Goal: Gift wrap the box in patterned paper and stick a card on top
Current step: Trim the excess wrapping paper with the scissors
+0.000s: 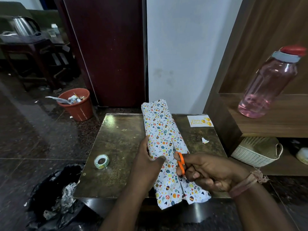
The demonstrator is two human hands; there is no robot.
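Note:
A long box wrapped in white patterned paper [161,130] lies lengthwise on the small brown table [116,140]. The paper overhangs the near end, and a slit runs up its middle from the near edge. My left hand [146,162] grips the box's left side, thumb lying on top of the paper. My right hand [208,170] holds orange-handled scissors [180,161], whose blades sit in the slit. A white birthday card [199,121] lies flat at the table's far right corner. A roll of clear tape [101,161] stands on the table to the left.
A paper scrap [205,140] lies on the table's right side. A pink water bottle [268,84] stands on a wooden shelf at right, with a white basket [255,150] below. An orange waste bin [77,104] and a black plastic bag [56,194] sit on the floor at left.

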